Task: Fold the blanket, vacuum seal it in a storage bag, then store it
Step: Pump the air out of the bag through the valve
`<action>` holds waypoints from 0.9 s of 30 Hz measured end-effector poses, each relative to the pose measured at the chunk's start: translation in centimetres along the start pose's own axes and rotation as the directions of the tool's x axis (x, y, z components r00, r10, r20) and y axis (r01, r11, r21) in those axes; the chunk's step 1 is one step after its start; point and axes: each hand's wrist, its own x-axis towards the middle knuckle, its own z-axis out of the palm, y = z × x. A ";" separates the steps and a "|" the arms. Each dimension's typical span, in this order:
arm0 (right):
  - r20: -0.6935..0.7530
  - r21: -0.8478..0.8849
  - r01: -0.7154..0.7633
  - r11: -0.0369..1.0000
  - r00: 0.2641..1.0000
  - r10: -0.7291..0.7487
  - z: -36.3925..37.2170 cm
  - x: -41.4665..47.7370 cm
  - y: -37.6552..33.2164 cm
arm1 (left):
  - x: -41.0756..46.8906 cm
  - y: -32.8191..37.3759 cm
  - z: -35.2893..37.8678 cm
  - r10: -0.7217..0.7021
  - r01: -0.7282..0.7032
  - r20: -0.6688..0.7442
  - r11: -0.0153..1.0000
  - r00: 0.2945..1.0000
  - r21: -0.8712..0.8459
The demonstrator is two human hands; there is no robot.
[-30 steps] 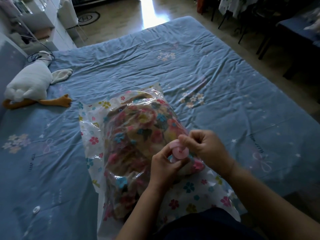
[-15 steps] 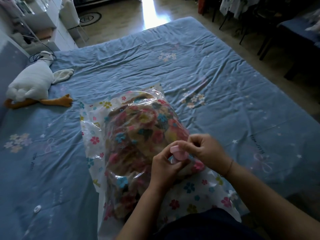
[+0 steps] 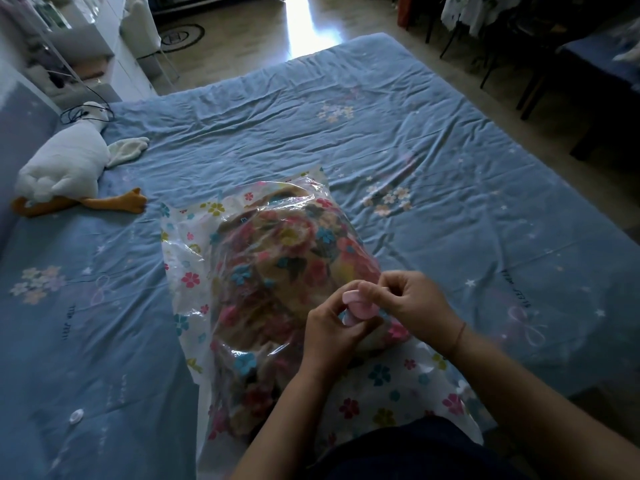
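A clear storage bag (image 3: 194, 292) printed with small flowers lies on the blue bed, and a folded flowered blanket (image 3: 277, 271) fills it. On the bag's near right side sits a pink round valve (image 3: 360, 311). My left hand (image 3: 332, 334) pinches the valve's base from the left. Above it, my right hand (image 3: 412, 299) pinches the pink valve cap (image 3: 351, 295), which stands tilted up from the valve.
The blue sheet (image 3: 450, 202) covers the whole bed. A white plush goose (image 3: 65, 164) with orange feet lies at the far left. A small white round part (image 3: 76, 416) rests on the sheet near left. Chairs and a table stand beyond the bed at right.
The pink cap has tipped up further off the valve under my right fingers. Both hands stay at the valve; the bag has not shifted.
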 end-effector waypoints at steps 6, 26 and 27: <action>-0.001 0.282 0.248 0.927 0.966 -0.258 -1.7 -0.5 -6.8 | 0.0 0.0 -0.6 -0.006 0.006 0.004 1.000 1.000 0.005; -0.048 0.120 0.101 0.988 0.994 -0.096 -0.3 -0.3 -2.2 | 0.0 0.1 -0.3 0.012 -0.012 -0.002 1.000 1.000 0.010; -0.025 0.049 0.034 0.998 0.999 -0.033 0.1 -0.3 -0.7 | -0.1 0.0 -0.2 0.011 -0.011 -0.002 1.000 1.000 -0.001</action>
